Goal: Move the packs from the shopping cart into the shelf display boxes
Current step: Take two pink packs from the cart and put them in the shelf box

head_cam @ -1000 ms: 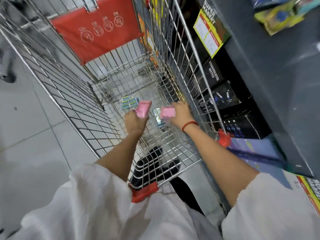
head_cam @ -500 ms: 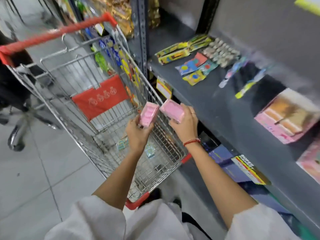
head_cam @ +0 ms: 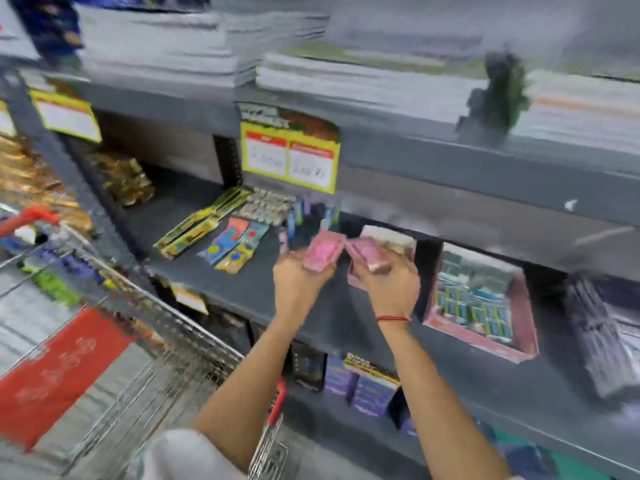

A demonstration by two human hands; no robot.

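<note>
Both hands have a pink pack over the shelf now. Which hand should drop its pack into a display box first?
Probably the right hand: its pink pack is already over the near display box. The left hand holds its pack further left, over bare shelf.

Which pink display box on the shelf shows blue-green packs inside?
The pink box on the right, right of both hands; the one behind the right hand shows none.

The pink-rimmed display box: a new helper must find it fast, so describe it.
On the grey middle shelf, look right of the two hands. The pink-rimmed display box sits there, open-topped. Unlike the flat packets to the left, it holds rows of small blue-green packs.
</note>
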